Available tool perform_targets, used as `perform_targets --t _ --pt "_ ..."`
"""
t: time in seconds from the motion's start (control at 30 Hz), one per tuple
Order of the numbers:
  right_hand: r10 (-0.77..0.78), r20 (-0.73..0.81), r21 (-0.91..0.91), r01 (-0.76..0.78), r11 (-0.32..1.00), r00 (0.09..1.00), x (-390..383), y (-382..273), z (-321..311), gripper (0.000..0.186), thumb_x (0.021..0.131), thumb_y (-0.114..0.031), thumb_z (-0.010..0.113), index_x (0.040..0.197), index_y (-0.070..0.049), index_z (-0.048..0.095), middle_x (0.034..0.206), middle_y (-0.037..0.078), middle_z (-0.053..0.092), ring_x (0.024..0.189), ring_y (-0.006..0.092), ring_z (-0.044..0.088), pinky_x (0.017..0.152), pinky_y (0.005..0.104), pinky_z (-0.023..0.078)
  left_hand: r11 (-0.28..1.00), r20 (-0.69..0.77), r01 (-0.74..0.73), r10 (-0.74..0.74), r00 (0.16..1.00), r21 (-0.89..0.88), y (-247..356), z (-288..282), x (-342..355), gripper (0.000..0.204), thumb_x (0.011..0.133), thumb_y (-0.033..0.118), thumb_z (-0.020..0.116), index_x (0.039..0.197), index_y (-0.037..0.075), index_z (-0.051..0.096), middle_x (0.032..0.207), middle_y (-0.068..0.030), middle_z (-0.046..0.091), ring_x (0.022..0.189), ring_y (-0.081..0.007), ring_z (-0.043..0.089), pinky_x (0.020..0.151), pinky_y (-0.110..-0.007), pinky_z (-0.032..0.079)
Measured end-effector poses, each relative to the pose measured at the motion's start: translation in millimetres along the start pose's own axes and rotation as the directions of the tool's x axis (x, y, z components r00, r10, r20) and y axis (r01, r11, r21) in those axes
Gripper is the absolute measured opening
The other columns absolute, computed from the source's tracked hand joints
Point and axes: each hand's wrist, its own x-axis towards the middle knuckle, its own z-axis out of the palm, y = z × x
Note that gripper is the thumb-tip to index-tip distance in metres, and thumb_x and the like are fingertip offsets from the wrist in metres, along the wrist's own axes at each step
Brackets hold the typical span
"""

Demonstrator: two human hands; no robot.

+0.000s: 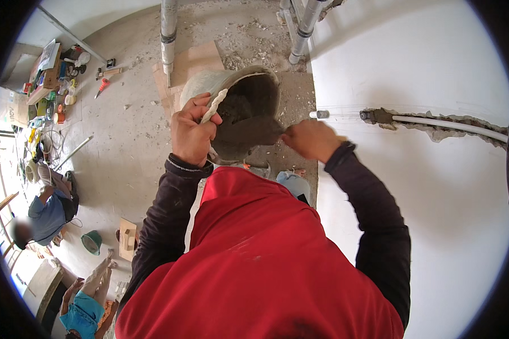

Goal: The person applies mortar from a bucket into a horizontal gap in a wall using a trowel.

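Note:
A pale bucket (201,85) hangs tilted in front of me, its mouth toward my right side. My left hand (192,133) is closed around its twisted rope handle (216,104). Wet grey mortar (236,106) coats the inside. My right hand (313,140) grips a trowel, and the dark flat blade (249,131) reaches into the bucket's mouth. Most of the trowel's handle is hidden in my fist.
On my right a white wall has a chiselled groove with a white pipe (452,125). Grey vertical pipes (168,34) stand ahead, near cardboard (198,59) and rubble. Tools and boxes (48,85) line the left. Two people, one in blue (48,217), one in turquoise (83,312), are lower left.

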Motion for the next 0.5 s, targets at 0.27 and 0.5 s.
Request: perform_targets --t 0.27,0.5 --pt "-0.036 -0.028 -0.008 0.036 0.999 0.999 -13.8 18.5 9.1 0.041 0.096 -0.041 0.052 0.088 -0.007 0.072 0.079 0.019 0.068 0.077 0.0396 0.067 0.072 0.0508 0.054 0.999 0.052 -0.048 0.047 0.998 0.022 6.0 12.9 -4.4 0.020 0.057 -0.004 0.052 0.068 -0.004 0.068 0.108 -0.0184 0.066 0.126 -0.0325 0.051 0.101 -0.035 0.039" --pt "-0.128 -0.018 0.452 0.122 0.884 0.992 -8.0 -6.8 64.2 0.037 0.090 -0.038 0.062 0.085 -0.002 0.070 0.072 0.021 0.064 0.070 0.0418 0.064 0.065 0.0500 0.051 0.999 0.089 -0.007 0.004 0.996 0.038 6.2 9.6 -10.0 0.020 0.057 -0.004 0.052 0.068 -0.005 0.068 0.110 -0.0188 0.066 0.127 -0.0328 0.050 0.102 -0.036 0.039"
